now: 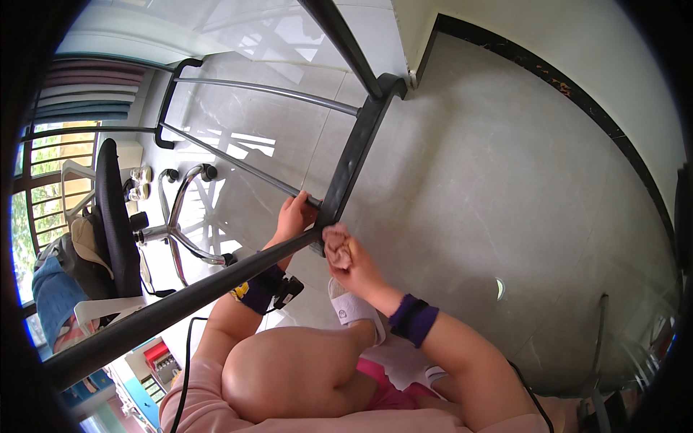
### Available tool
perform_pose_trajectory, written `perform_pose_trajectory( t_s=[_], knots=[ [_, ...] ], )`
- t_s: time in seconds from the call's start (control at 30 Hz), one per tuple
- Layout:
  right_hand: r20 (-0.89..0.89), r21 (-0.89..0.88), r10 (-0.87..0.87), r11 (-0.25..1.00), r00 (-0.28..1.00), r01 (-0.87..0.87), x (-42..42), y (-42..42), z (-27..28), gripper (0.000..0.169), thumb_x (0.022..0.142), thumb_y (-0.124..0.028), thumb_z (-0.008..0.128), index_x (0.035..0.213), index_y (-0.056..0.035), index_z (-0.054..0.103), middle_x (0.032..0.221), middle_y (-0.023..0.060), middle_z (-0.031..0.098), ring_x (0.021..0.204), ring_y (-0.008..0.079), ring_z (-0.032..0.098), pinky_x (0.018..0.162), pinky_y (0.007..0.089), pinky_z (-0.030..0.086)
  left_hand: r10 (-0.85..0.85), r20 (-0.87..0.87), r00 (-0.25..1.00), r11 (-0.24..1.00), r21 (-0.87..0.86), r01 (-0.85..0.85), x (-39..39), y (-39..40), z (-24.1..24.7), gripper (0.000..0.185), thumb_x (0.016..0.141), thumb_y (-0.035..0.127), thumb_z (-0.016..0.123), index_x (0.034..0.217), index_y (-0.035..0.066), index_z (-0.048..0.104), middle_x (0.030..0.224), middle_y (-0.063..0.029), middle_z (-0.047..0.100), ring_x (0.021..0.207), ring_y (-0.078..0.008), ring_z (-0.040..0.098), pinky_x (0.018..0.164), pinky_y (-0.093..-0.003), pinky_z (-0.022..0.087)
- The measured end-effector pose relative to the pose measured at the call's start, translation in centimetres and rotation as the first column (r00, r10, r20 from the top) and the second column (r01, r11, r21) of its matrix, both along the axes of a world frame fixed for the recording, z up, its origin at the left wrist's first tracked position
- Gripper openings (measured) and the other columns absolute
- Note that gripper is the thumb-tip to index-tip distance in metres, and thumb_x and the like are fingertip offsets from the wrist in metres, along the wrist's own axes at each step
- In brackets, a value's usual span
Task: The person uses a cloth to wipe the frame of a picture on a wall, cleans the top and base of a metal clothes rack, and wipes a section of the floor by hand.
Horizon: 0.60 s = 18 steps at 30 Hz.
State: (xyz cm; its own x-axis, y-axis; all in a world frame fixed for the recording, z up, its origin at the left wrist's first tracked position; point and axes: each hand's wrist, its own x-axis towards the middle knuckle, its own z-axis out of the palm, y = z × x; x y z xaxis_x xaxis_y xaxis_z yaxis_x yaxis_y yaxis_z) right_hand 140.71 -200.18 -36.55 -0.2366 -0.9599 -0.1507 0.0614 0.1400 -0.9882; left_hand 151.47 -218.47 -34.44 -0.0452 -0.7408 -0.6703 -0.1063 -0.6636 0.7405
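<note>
A black metal rack stands in front of me, its flat base bar (354, 154) running away across the floor. Behind its near upright post (200, 292), my left hand (294, 217) is closed around the thin lower rail (238, 165), close to where that rail joins the base bar. My right hand (364, 276) holds a crumpled pink cloth (338, 248) against the near end of the base bar, beside the foot of the post. Part of my left forearm is hidden by the post.
A second lower rail (270, 91) links to the far base bar (164, 108). An office chair (116, 216) with chrome legs stands left, shoes (139, 183) behind it. A wall with black skirting (557, 81) curves along the right. My slippered foot (354, 311) is below my hands.
</note>
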Motion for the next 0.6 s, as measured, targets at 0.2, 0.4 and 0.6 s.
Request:
perform_pose_trajectory(
  t_s=[0.2, 0.4, 0.6],
  knots=[
    [0.285, -0.154, -0.016, 0.986, 0.958, 0.063, -4.1, -1.4, 6.8, 0.067, 0.079, -0.002, 0.064, 0.142, -0.0068, 0.043, 0.12, 0.0131, 0.061, 0.11, 0.0264, 0.064, 0.094, 0.0377, 0.052, -0.163, -0.18, 0.97, 0.985, 0.018, 0.17, 2.6, -0.5, -0.9, 0.033, 0.105, 0.034, 0.059, 0.114, 0.003, 0.061, 0.088, -0.0047, 0.063, 0.081, -0.0164, 0.066, 0.075, -0.0336, 0.055],
    [0.096, -0.419, 0.206, 0.896, 0.974, -0.148, -3.4, -6.2, 19.1, 0.082, 0.076, -0.012, 0.078, 0.15, -0.0195, 0.043, 0.122, 0.0155, 0.066, 0.099, 0.0423, 0.067, 0.08, 0.0445, 0.058, -0.187, -0.233, 0.954, 0.976, 0.064, 0.207, 5.0, -0.8, -1.8, 0.038, 0.108, 0.035, 0.053, 0.132, 0.006, 0.058, 0.104, -0.0131, 0.073, 0.095, -0.0247, 0.07, 0.08, -0.0358, 0.055],
    [-0.29, -0.154, -0.076, 0.988, 0.954, 0.032, -1.0, -6.5, 4.8, 0.061, 0.077, -0.026, 0.082, 0.132, -0.0246, 0.054, 0.117, 0.0042, 0.071, 0.093, 0.0338, 0.071, 0.071, 0.0447, 0.059, -0.272, -0.372, 0.887, 0.945, 0.068, 0.319, 3.5, -0.6, 0.7, 0.035, 0.112, 0.031, 0.046, 0.137, 0.008, 0.053, 0.103, -0.0062, 0.068, 0.097, -0.0164, 0.067, 0.085, -0.0345, 0.056]
  ],
)
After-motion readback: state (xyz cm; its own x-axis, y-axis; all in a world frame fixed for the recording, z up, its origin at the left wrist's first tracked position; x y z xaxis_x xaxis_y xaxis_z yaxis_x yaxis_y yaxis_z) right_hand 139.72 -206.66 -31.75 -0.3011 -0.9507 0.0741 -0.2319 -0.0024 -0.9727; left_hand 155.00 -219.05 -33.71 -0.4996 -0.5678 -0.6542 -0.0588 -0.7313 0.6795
